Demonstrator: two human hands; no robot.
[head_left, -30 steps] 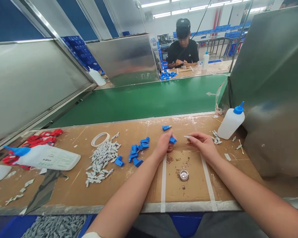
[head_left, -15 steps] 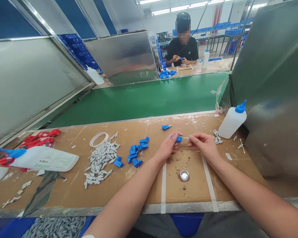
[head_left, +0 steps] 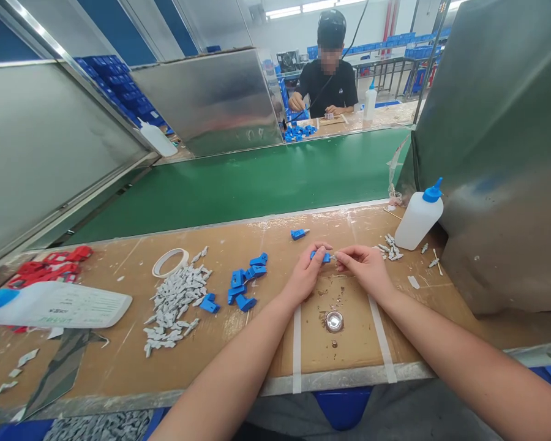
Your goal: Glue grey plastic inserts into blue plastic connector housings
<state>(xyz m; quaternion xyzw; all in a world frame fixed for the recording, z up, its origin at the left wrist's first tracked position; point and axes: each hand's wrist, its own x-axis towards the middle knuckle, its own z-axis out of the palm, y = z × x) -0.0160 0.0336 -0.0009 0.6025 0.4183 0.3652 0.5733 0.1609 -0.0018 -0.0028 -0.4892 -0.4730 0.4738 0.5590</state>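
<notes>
Above the taped cardboard patch, my left hand (head_left: pixel 307 271) is closed around a blue plastic part (head_left: pixel 321 256). Facing it, my right hand (head_left: pixel 362 264) pinches a small grey plastic piece (head_left: pixel 333 257), which meets the blue part's right end; fingers hide how deep it sits. Another blue part with a grey tip (head_left: pixel 299 234) lies just beyond my hands. Left of my forearm are several loose blue parts (head_left: pixel 245 282) and a heap of small grey pieces (head_left: pixel 177 300). Below my hands sits a small round metal dish (head_left: pixel 334 321).
A white squeeze bottle (head_left: pixel 417 222) stands right, beside a few grey pieces (head_left: pixel 392 248) and a metal panel. Another bottle (head_left: pixel 64 304) lies left near red parts (head_left: pixel 50 267). A tape roll (head_left: pixel 171 263) borders the heap. Beyond the green belt (head_left: pixel 257 177) sits a co-worker (head_left: pixel 328 86).
My hands have come closer together, and the grey piece now meets the blue part where a gap showed before. The view has shifted slightly. Across the belt, the co-worker's hands have moved apart.
</notes>
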